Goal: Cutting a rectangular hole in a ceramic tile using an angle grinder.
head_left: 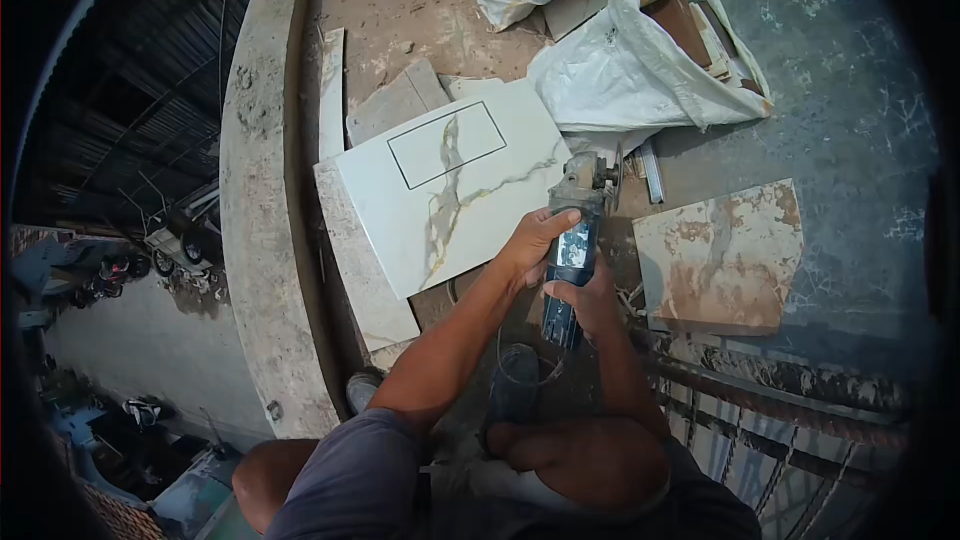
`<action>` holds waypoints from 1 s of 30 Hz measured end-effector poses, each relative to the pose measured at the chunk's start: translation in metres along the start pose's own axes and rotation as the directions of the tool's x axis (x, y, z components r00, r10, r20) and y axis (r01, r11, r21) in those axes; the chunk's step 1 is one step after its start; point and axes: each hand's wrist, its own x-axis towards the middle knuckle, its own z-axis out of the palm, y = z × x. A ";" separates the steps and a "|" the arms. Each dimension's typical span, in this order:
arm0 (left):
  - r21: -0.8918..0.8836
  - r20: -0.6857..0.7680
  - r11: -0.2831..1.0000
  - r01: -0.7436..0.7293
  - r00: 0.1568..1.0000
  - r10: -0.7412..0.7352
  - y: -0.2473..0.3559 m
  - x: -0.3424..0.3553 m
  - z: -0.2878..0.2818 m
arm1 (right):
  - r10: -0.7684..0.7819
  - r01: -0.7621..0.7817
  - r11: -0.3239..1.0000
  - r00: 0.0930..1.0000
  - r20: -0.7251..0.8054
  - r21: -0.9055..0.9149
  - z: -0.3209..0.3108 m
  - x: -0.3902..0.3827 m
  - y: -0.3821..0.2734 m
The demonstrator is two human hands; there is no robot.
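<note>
Both my hands are wrapped round a blue angle grinder [573, 245], held upright in front of my knees with its head pointing away from me. My left hand [535, 245] grips the body near the grey metal head. Lower down, my right hand [590, 295] holds the rear of the body. The cutting disc [618, 168] shows edge-on at the right of the head. Just left of the grinder lies a white marble-patterned tile [400, 230] with a black rectangle drawn on it. The disc looks apart from this tile.
Other tile pieces [365, 285] lie under the marked tile. A stained broken tile [720, 260] sits at the right. White sacks [630, 60], one filled with tile scraps, stand at the back. A concrete ledge [260, 190] runs along the left, above a street. Metal railing [780, 440] is at lower right.
</note>
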 end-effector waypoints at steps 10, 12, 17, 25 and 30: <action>0.943 -0.321 0.137 0.303 0.936 0.142 0.045 -0.036 -0.037 | 0.080 -0.068 0.995 0.980 -0.180 0.070 -0.016 -0.004 0.018; 0.913 -0.352 -0.125 0.388 0.905 0.238 0.086 -0.079 -0.054 | 0.054 -0.057 0.998 0.957 -0.284 -0.002 -0.035 -0.010 0.034; 0.656 -0.723 0.292 0.696 0.467 0.509 0.121 -0.191 -0.165 | 0.170 -0.206 0.977 0.905 -0.389 -0.051 -0.029 -0.016 0.023; 0.233 -0.739 0.972 0.022 0.654 0.162 0.037 -0.159 -0.160 | 0.096 -0.319 0.891 0.828 -0.553 -0.322 -0.047 -0.001 0.105; 0.401 -0.694 0.899 -0.174 0.583 0.422 0.056 -0.163 -0.156 | 0.058 -0.337 0.861 0.810 -0.584 -0.382 -0.049 0.005 0.119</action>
